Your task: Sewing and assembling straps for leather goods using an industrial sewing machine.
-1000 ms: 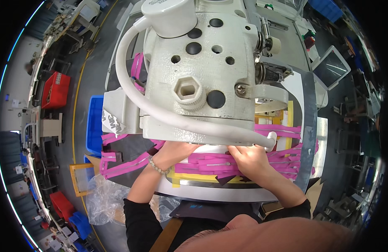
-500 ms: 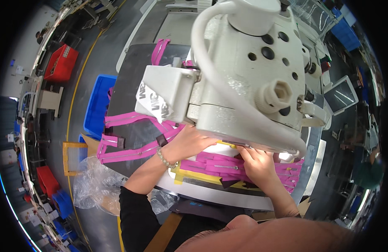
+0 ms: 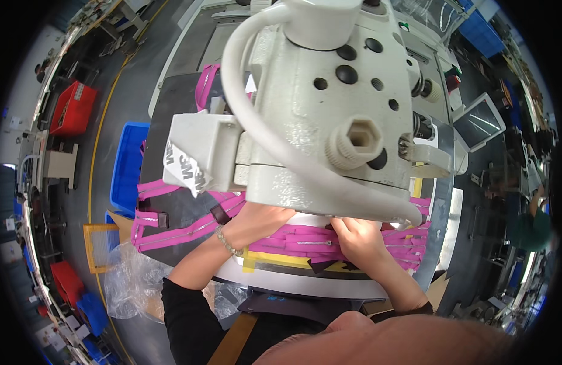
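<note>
A large cream sewing machine head (image 3: pixel 281 152) covers the middle of the work. My left hand (image 3: pixel 260 220) reaches under its front edge, and the machine hides the fingers. On the other side, my right hand (image 3: pixel 361 242) is closed, with fingers bent and tips at the machine's lower edge; what they grip is hidden. Between and below the hands lies a bundle of pink zipper tapes (image 3: pixel 287 242) with grey teeth, running on past my right hand. More pink zipper tape (image 3: pixel 183 237) loops over the dark table on the left, with a dark tab on it near my left wrist.
Yellow tape (image 3: pixel 275 259) edges the work surface in front of me. A blue bin (image 3: pixel 128 170) stands left of the table, with crumpled clear plastic (image 3: pixel 132 283) below it. A screen (image 3: pixel 478 121) is at the right. A thick pale cable (image 3: pixel 329 167) crosses the machine head.
The whole view has shifted, so the machine appears farther left and larger. My hands stay at the machine's front edge; the right fingers look more bent. The zipper bundle stays beneath them.
</note>
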`<state>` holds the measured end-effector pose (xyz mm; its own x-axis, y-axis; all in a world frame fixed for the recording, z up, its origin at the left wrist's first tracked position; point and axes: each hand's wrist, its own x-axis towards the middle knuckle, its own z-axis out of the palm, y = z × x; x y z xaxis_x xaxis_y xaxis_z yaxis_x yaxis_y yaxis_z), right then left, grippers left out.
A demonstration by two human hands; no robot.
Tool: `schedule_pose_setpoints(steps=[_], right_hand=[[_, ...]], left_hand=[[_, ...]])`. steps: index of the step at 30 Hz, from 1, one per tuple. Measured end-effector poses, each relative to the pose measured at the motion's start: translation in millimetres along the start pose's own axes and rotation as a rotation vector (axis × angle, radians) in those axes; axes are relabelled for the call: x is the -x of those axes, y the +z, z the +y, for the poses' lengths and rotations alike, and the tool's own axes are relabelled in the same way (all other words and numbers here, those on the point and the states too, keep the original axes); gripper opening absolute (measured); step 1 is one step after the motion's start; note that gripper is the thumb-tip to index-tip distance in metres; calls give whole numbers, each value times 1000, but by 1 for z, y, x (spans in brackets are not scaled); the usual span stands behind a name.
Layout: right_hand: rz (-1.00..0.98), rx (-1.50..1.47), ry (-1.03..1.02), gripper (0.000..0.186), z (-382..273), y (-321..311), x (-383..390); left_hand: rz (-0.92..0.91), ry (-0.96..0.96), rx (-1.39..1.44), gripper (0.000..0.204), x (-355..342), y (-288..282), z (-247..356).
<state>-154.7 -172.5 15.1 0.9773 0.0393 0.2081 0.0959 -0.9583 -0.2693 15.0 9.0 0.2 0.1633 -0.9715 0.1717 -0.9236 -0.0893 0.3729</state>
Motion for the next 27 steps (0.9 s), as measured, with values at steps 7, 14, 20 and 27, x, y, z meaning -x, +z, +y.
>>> schedule_pose_setpoints(steps=[7,14,20,27], right_hand=[[-20,-8,8,27,-4,-8,-3],[-17,-30,27,28,-3,-4,1],[18,-12,24,30,-2,-3,0],[22,-32,42,31,-6,-8,-4]], left_hand=[[55,-102,120,27,-2,-2,12],[9,-11,-19,27,-5,-2,9],[26,34,-234,28,-2,1,11],[11,31,-193,31,0,5,11]])
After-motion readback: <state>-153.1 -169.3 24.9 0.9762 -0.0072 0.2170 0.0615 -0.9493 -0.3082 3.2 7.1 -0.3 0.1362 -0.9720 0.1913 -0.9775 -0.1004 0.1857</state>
